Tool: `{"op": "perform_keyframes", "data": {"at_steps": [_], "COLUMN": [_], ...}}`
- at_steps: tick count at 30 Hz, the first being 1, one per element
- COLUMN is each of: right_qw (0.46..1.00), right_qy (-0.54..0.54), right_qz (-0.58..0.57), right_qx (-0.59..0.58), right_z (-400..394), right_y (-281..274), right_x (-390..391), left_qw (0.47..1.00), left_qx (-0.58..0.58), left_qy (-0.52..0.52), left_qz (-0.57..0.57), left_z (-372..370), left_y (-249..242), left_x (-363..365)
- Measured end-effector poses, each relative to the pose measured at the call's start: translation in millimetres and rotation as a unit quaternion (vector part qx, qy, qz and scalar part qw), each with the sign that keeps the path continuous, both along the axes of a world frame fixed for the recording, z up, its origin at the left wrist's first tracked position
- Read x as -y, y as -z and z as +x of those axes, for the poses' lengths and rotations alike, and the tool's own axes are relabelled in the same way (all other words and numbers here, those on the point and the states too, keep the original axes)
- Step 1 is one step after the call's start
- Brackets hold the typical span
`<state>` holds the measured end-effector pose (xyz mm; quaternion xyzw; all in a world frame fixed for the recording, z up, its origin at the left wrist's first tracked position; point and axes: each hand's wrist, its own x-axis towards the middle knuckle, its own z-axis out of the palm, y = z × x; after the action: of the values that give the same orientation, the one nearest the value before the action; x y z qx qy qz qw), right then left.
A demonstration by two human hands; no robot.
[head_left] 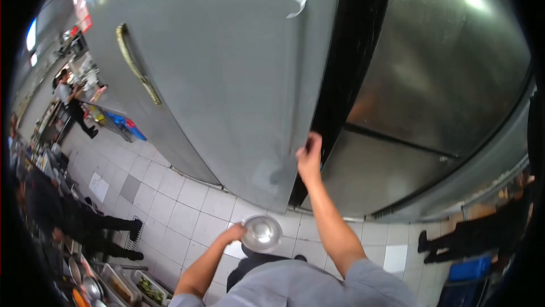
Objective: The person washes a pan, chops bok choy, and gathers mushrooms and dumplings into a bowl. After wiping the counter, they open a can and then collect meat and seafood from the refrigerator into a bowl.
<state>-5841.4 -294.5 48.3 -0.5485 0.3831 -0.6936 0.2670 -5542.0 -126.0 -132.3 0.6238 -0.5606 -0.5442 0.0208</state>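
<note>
1. Straight ahead, a tall grey cabinet (238, 74) fills most of the upper view and closes off the way forward. It has a long, patterned handle (136, 63) toward the left and a curled white scrap (297, 6) stuck high on its front.

2. The camera wearer's left hand (235, 232) is closed on the rim of a round metal bowl (262, 236), held low in front of the body, above pale floor tiles (207, 202). The bowl's shiny inside faces up.

3. The right hand (309, 156) reaches forward to the cabinet's right edge, fingers curled beside a dark upright strip (353, 51). Whether it grips that edge, I cannot tell.

4. Right of the strip, brushed steel panels (448, 46) catch a bright reflection.

5. Far left, a person in a light top (67, 95) stands at a cluttered surface (108, 104), with blue and red items (131, 127) low beside it.

6. Nearer on the left, a person in dark clothing (79, 216) stands with their feet by a floor grate (133, 233).

7. At lower left, a tray of greens (149, 289) sits beside other containers (116, 287) and metal bowls (92, 289).

8. At the right edge, another dark-clothed person (479, 228) stands near a blue crate (470, 269); these take up that side of the floor.
</note>
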Motion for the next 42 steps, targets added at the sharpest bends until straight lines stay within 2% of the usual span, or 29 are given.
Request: {"op": "perform_keyframes", "data": {"at_steps": [1, 3, 4, 5, 6, 8, 9, 10, 13, 16, 19, 20, 21, 23, 24, 25, 26, 28, 30, 32, 35, 36, 37, 39, 42], "right_qw": [0.999, 0.990, 0.971, 0.963, 0.970, 0.974, 0.967, 0.959, 0.941, 0.908, 0.893, 0.894, 0.907, 0.930, 0.944, 0.944, 0.954, 0.963, 0.938, 0.912, 0.884, 0.869, 0.862, 0.857, 0.848], "right_qy": [-0.018, 0.002, 0.019, 0.013, -0.039, -0.196, -0.210, -0.191, -0.236, -0.318, -0.327, -0.308, -0.292, -0.264, -0.201, -0.170, -0.116, -0.021, 0.092, 0.049, 0.073, 0.127, 0.138, 0.118, 0.085], "right_qz": [0.039, 0.066, 0.037, 0.002, -0.026, 0.010, -0.010, -0.058, -0.120, -0.111, -0.111, -0.108, -0.104, -0.061, -0.111, -0.077, -0.114, -0.121, -0.084, -0.046, 0.059, -0.053, -0.073, -0.047, -0.009], "right_qx": [-0.012, -0.128, -0.237, -0.268, -0.239, -0.109, -0.141, -0.202, -0.209, -0.250, -0.289, -0.307, -0.285, -0.247, -0.238, -0.272, -0.251, -0.240, -0.325, -0.405, -0.458, -0.475, -0.483, -0.500, -0.523], "right_z": [9, 21, 25, 37, 51, 82, 93, 103, 125, 129, 123, 125, 127, 126, 127, 122, 120, 114, 99, 81, 82, 83, 86, 92, 103], "right_y": [-24, -42, -52, -65, -63, -60, -57, -51, -54, -49, -57, -56, -58, -86, -95, -103, -103, -116, -113, -113, -149, -143, -144, -146, -152], "right_x": [-40, -89, -105, -121, -131, -155, -164, -171, -190, -191, -143, -114, -80, -14, 24, 70, 114, 188, 261, 329, 332, 346, 358, 383, 417], "left_qw": [1.000, 0.996, 0.993, 0.983, 0.981, 0.947, 0.940, 0.942, 0.952, 0.952, 0.961, 0.970, 0.982, 0.980, 0.978, 0.973, 0.975, 0.955, 0.942, 0.937, 0.939, 0.937, 0.934, 0.923, 0.918], "left_qx": [-0.014, -0.024, -0.024, 0.016, -0.013, -0.121, -0.146, -0.148, -0.132, -0.116, -0.107, -0.101, -0.093, -0.102, -0.105, -0.125, -0.115, -0.192, -0.223, -0.230, -0.211, -0.210, -0.208, -0.204, -0.189], "left_qy": [0.004, 0.048, 0.093, 0.157, 0.170, 0.174, 0.154, 0.122, 0.037, -0.040, -0.103, -0.122, -0.138, -0.135, -0.130, -0.129, -0.157, -0.212, -0.238, -0.252, -0.267, -0.278, -0.291, -0.326, -0.348], "left_qz": [-0.012, -0.068, -0.062, -0.099, -0.098, -0.240, -0.268, -0.276, -0.273, -0.279, -0.231, -0.187, -0.087, -0.109, -0.123, -0.146, -0.104, -0.076, -0.076, -0.069, -0.046, -0.037, -0.030, -0.037, -0.025], "left_z": [-19, -63, -84, -101, -117, -132, -137, -137, -125, -101, -71, -61, -47, -31, -18, -4, -1, 22, 38, 54, 76, 77, 79, 79, 74], "left_y": [12, 32, 24, 34, 22, 127, 129, 115, 75, 34, 20, 18, 17, 10, 9, 40, 1, 46, 52, 57, 44, 34, 30, 45, 32], "left_x": [-15, -42, -48, -51, -54, -53, -53, -49, -40, -31, -25, -23, -20, -24, -22, -18, -19, -15, -11, -10, 0, 2, 7, 12, 20]}}
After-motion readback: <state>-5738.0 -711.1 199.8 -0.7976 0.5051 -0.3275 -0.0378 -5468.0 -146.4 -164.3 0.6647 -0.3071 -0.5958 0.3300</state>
